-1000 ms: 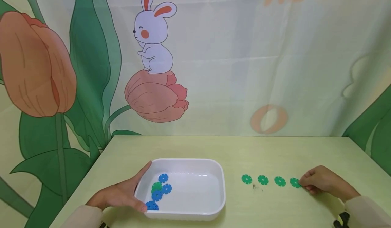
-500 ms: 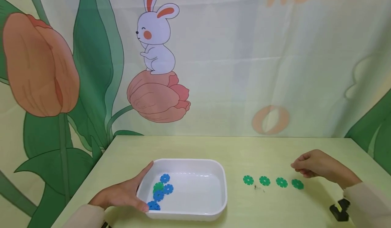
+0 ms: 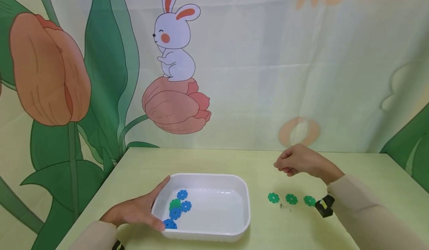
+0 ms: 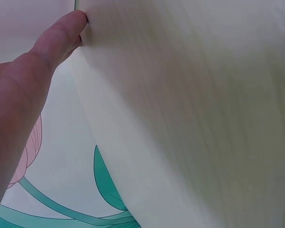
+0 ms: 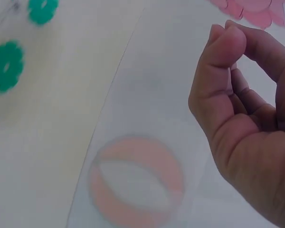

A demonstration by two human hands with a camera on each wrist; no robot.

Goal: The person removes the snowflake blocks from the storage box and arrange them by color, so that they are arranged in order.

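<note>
My left hand [image 3: 135, 211] holds the left end of a white plastic tray [image 3: 234, 234], its thumb at the near corner and a finger along the far side. Inside the tray, near that hand, lie several blue notched discs [image 3: 175, 213] and a green one [image 3: 175, 205]. To the tray's right, a row of green notched discs [image 3: 291, 199] lies flat on the table; the right wrist hides the row's right end. Above and behind the row hovers my right hand [image 3: 301, 161], thumb and index tips together, other fingers curled. Nothing shows between its fingertips [image 5: 235, 42] in the right wrist view.
The pale yellow-green table [image 3: 201, 160] ends at a printed cloth [image 3: 241, 75] with a rabbit and tulips. Small dark specks [image 3: 281, 206] lie just in front of the disc row. A black wrist device [image 3: 325, 206] sits under the right sleeve.
The right hand has left the rightmost green disc, risen, and moved left over the table behind the row. The left hand and tray stay together; the head view has shifted slightly.
</note>
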